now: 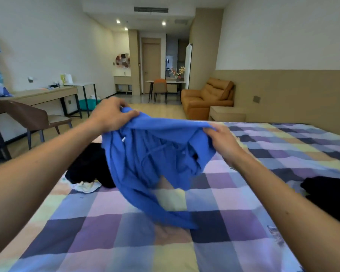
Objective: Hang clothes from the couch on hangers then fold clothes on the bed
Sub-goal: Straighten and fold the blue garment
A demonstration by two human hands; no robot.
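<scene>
Pinch firmly with the left hand [114,114] and right hand [222,142], both curled on the top edge of the blue polo shirt [155,158] hanging between and below them over the bed [243,222]. Pull apart, shake flat, and lower it clear of the black clothes [86,163] under the left hand.

The hanging blue collared shirt [155,154] is motion-blurred at its lower tail and hides part of the crumpled black garment [86,163] behind it, while another dark garment [330,193] is cut by the right edge.
</scene>
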